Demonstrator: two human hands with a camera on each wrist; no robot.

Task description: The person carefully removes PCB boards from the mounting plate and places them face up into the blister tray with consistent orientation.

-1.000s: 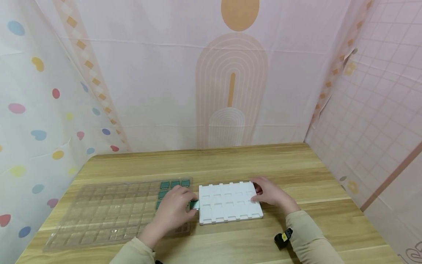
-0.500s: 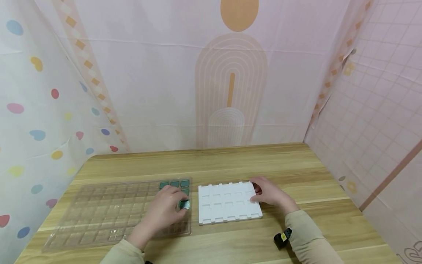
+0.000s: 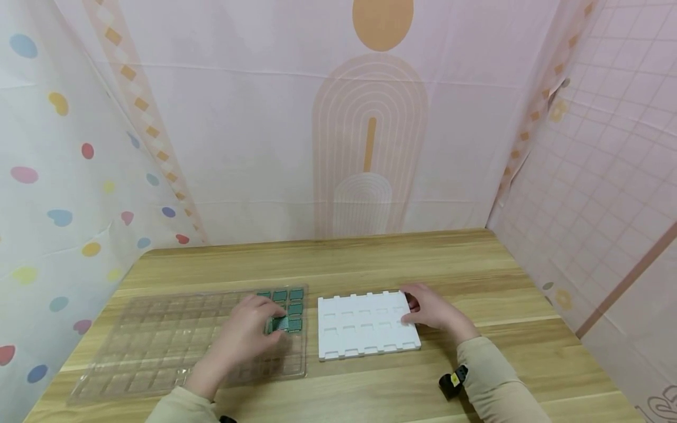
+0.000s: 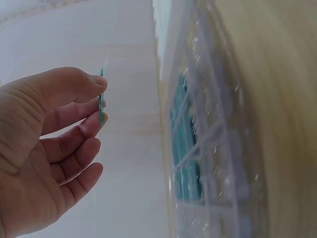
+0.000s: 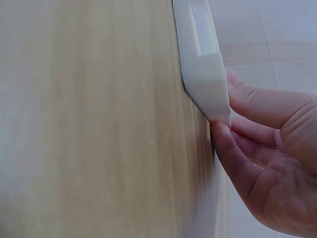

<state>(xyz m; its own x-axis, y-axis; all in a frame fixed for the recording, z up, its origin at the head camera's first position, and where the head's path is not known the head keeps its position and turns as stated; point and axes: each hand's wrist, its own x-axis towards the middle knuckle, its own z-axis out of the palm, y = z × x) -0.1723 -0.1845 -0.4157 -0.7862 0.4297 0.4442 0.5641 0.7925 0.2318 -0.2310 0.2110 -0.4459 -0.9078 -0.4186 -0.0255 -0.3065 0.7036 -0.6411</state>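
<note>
My left hand is over the right part of a clear plastic compartment tray and pinches a small green circuit board. In the left wrist view the board is seen edge-on between thumb and fingertips, apart from the tray. Several like green boards lie in compartments at the tray's right end, partly hidden by the hand. My right hand grips the right edge of a white slotted tray; the right wrist view has thumb and fingers at the tray's corner.
Both trays lie side by side on a wooden table with a narrow gap between them. A patterned cloth hangs behind the table and along its sides. A black wrist device is by the right sleeve.
My left hand has moved left with the green board, from the white tray's left edge to over the clear tray. The right hand keeps its place on the white tray.
</note>
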